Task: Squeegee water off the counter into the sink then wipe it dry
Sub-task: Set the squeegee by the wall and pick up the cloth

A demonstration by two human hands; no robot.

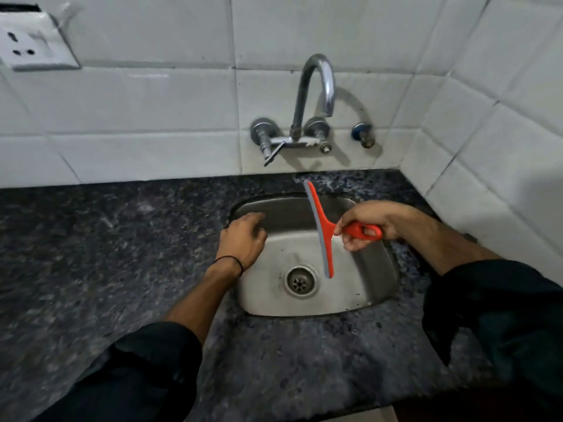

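My right hand grips the handle of a red squeegee, whose grey-edged blade hangs over the steel sink, running from the back rim toward the drain. My left hand rests palm down on the sink's left rim, fingers slightly spread, holding nothing. The dark speckled granite counter surrounds the sink; wet glints show behind the sink near the blade's far tip.
A chrome wall tap arches above the sink's back edge. White tiled walls stand behind and at the right. A white socket plate is on the wall at upper left. The counter's front edge runs along the bottom.
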